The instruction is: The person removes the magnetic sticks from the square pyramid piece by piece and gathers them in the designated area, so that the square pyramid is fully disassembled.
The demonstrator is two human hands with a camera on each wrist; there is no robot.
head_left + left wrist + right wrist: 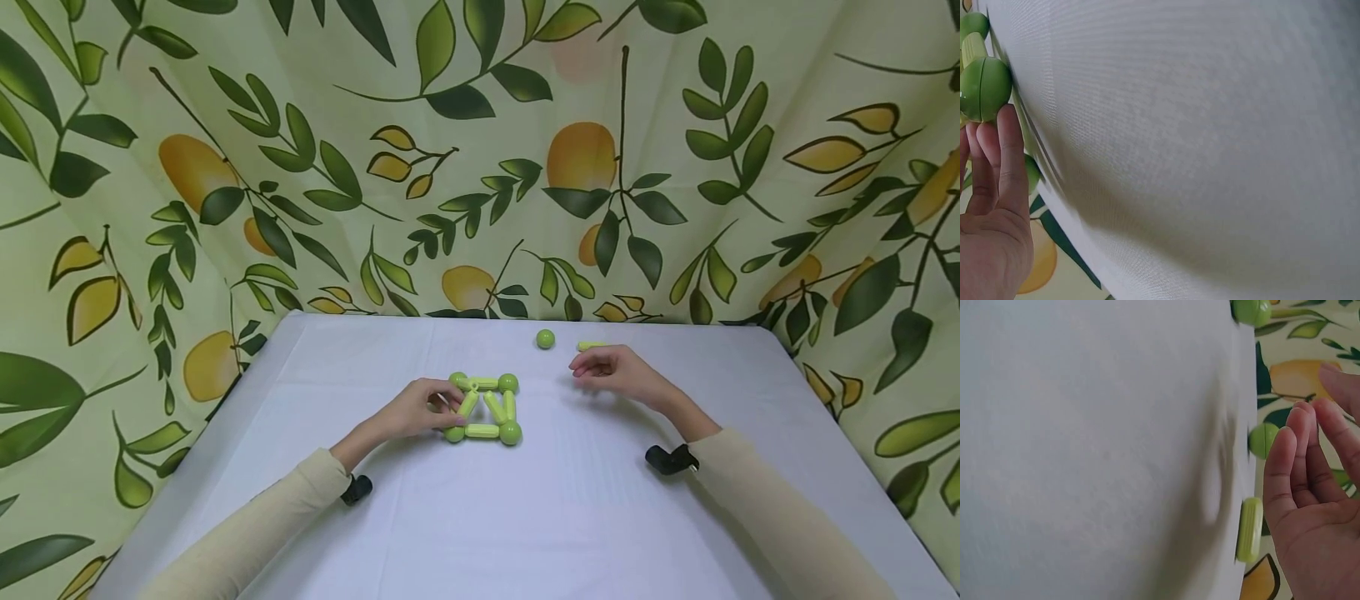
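Observation:
A square frame of light green rods and darker green balls lies on the table. Two more rods slant up from it within the square. My left hand grips the frame's left side, thumb near the front-left ball; in the left wrist view its fingers reach a green ball. To the right, my right hand hovers above the table, fingers loosely bent, holding nothing. Close by it in the head view is a loose rod, partly hidden behind the hand.
A loose green ball lies near the table's back edge, left of the loose rod. White cloth covers the table. Behind it hangs a curtain printed with leaves and fruit. Black wrist cameras sit at both cuffs.

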